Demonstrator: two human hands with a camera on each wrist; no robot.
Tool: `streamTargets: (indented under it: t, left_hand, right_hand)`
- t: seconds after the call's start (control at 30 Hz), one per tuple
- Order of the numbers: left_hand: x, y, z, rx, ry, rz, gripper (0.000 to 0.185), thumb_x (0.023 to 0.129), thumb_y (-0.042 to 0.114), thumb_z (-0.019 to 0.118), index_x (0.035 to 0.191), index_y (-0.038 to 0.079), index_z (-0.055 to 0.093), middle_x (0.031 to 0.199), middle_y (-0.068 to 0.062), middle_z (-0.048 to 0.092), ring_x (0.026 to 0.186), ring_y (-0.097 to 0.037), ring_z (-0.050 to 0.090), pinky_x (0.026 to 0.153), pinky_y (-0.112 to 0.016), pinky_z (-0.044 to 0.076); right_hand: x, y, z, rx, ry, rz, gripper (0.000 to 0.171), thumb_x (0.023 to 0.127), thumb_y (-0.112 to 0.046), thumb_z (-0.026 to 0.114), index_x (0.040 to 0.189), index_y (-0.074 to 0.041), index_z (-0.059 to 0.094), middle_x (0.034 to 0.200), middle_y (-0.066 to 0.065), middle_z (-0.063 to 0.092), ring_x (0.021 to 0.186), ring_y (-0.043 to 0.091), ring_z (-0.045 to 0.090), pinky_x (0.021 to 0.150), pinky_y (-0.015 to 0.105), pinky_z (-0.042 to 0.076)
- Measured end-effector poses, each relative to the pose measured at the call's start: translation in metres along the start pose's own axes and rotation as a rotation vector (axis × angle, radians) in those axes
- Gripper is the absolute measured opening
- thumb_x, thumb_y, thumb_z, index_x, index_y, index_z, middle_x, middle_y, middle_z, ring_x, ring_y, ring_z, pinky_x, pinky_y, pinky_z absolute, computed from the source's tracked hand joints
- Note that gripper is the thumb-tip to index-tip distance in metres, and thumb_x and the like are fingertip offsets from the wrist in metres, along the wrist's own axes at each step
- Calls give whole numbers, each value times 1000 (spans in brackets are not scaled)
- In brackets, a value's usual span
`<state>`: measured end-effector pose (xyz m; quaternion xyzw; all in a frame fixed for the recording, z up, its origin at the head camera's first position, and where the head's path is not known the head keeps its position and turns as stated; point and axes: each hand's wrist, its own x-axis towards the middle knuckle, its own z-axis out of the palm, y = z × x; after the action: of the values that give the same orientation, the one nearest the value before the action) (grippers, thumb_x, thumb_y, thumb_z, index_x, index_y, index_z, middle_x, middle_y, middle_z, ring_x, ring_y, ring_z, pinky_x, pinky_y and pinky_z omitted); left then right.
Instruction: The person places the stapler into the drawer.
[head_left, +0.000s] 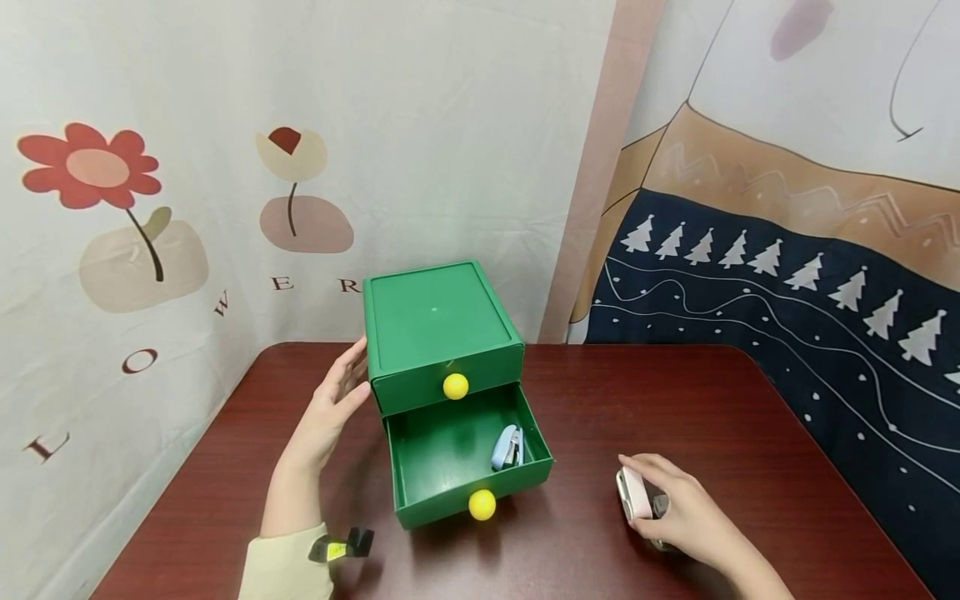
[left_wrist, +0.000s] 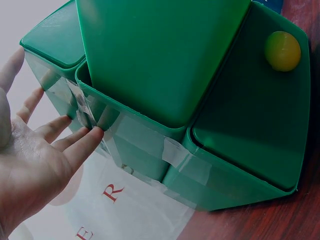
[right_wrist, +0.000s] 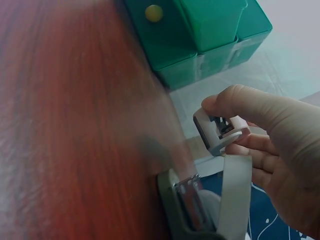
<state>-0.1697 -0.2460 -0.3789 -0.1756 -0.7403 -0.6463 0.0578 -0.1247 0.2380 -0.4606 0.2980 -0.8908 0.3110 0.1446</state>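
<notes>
Dark red wood-grain table (head_left: pixel 585 400) beneath both hands. Green plastic drawer cabinet (head_left: pixel 442 321) well to the left of the right hand (head_left: pixel 678 508); left hand (head_left: pixel 326 417), fingers mostly straight, gripping nothing, rests at the cabinet's left side. Open green drawer (head_left: pixel 435 467) juts out between the hands. Pale blue stapler (head_left: pixel 507 447) lies in it, toward the right hand. Small white-and-pink stapler-like thing (head_left: pixel 634 493) pinched by right thumb and fingers; cannot tell if it clears the table. Long axis runs roughly near to far, slightly slanted. Key relation, my judgement: open drawer lies off to the pinching hand's left, well apart; right hand is the nearer one.

Left wrist view shows what the head view hides: closed green bottom drawer (left_wrist: pixel 250 120) with yellow ball knob (left_wrist: pixel 282 51). Right wrist view better shows an olive-green object (right_wrist: pixel 172 200) near the right hand, identity unclear.
</notes>
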Motion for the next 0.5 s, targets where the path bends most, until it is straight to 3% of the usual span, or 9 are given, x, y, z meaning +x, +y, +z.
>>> streamTargets:
  t: [0.23, 0.5]
  left_hand:
    - [1, 0, 1, -4, -7, 3, 58, 102, 10, 46, 154, 22, 22, 157, -2, 19, 141, -25, 19, 105, -48, 22]
    - [0, 0, 0, -14, -17, 18, 58, 102, 9, 45, 154, 20, 22, 157, -5, 18, 141, -25, 19, 101, -27, 29]
  right_hand:
    - [11, -10, -5, -13, 7, 2, 78, 58, -11, 88, 130, -16, 60, 119, -9, 56, 92, 8, 56, 72, 30, 50]
    - [26, -27, -11, 17, -1, 16, 79, 60, -11, 87, 133, -21, 58, 122, -10, 54, 98, 8, 54, 78, 27, 48]
